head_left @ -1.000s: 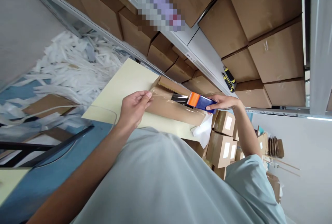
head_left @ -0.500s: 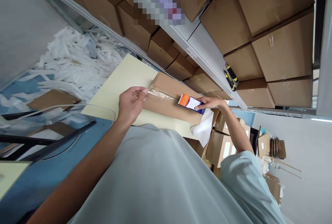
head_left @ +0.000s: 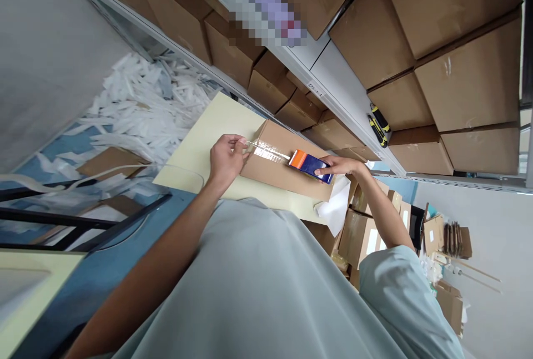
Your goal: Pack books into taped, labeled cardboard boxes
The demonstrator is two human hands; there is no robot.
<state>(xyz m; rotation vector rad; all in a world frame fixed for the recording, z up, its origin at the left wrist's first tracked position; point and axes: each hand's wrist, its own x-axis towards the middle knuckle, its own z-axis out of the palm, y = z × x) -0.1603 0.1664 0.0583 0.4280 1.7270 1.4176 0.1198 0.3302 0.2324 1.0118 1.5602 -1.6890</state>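
Note:
A closed cardboard box (head_left: 287, 178) lies on a pale yellow tabletop (head_left: 195, 137) in front of me. Over its top seam runs a strip of clear packing tape (head_left: 268, 152), shiny with reflected light. My left hand (head_left: 227, 160) is at the box's left end, thumb and fingers pinched on the tape's end. In my right hand (head_left: 340, 165) is an orange and dark blue tape dispenser (head_left: 312, 166), low over the right half of the box, its orange end toward my left hand. Whether the dispenser touches the cardboard I cannot tell.
A shelf (head_left: 333, 79) stacked with cartons rises behind the table, with two yellow and black utility knives (head_left: 378, 126) on it. White paper (head_left: 336, 203) hangs at the table's right end. White scraps (head_left: 137, 109) cover the floor at left.
The dispenser has rolled in my right hand, showing a dark blue side instead of a white label. The tape catches more light. My whole view has shifted slightly.

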